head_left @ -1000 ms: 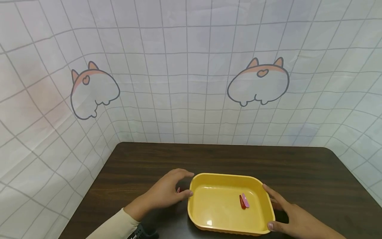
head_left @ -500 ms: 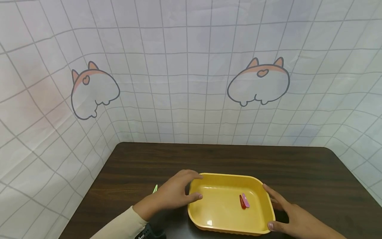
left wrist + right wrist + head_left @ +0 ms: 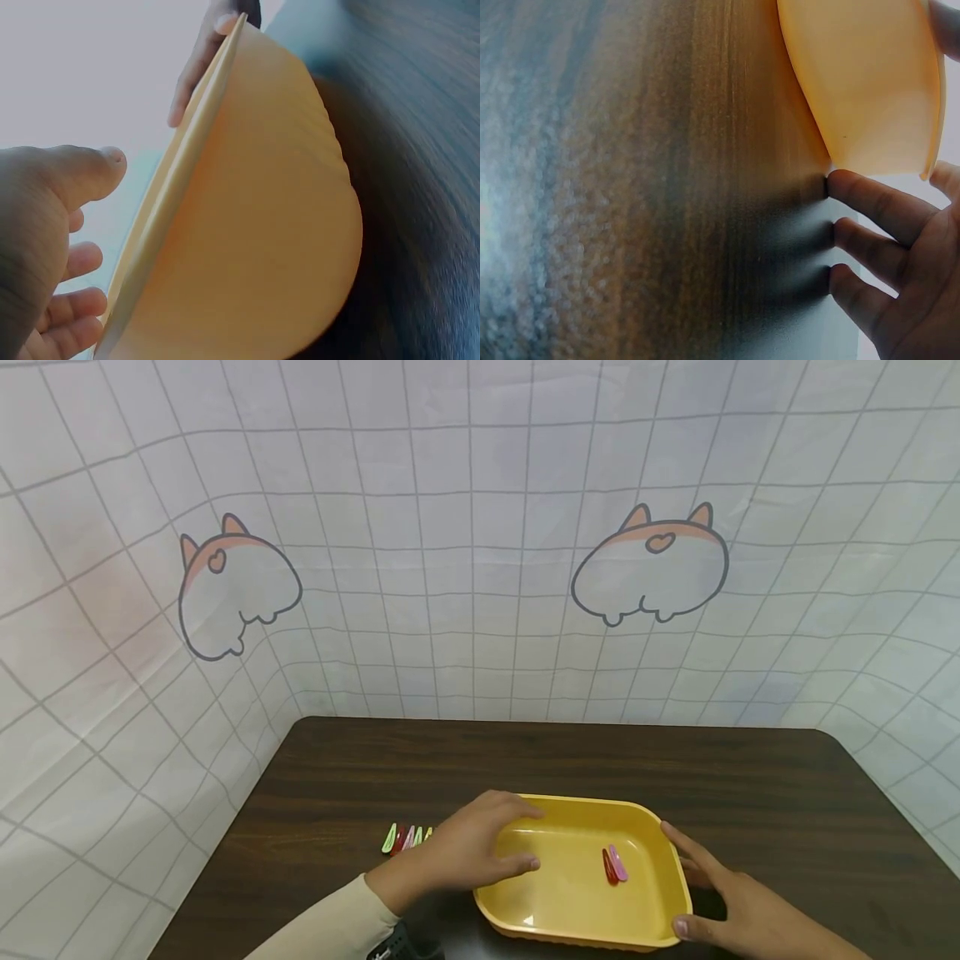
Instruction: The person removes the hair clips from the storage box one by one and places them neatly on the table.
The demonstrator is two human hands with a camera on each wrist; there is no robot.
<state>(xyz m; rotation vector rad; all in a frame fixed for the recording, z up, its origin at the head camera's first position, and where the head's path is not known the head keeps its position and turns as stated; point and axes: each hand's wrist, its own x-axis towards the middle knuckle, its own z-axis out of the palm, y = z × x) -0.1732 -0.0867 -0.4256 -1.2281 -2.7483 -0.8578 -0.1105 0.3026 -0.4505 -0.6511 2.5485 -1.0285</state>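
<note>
A yellow plastic tray (image 3: 558, 893) sits on the table. Inside, right of its middle, lie a red hair clip (image 3: 609, 867) and a pink hair clip (image 3: 618, 862). My left hand (image 3: 474, 839) is over the tray's left rim, thumb and fingers apart; the left wrist view shows no clip between them. My right hand (image 3: 738, 906) touches the tray's right side, thumb at the near corner and forefinger along the rim; in the right wrist view its other fingers (image 3: 870, 244) reach down to the tabletop. Left of the tray is a row of colourful hair clips (image 3: 408, 838), partly covered by my left hand.
The dark wood table (image 3: 525, 760) reaches back to a white gridded curtain (image 3: 450, 568) with cartoon animal prints, which also encloses both sides. A dark wrist strap (image 3: 401, 943) shows below my left sleeve (image 3: 330, 922).
My left hand has moved right, from beside the tray to over its left part, uncovering the row of clips. The right hand, the tray and the two clips inside stay put.
</note>
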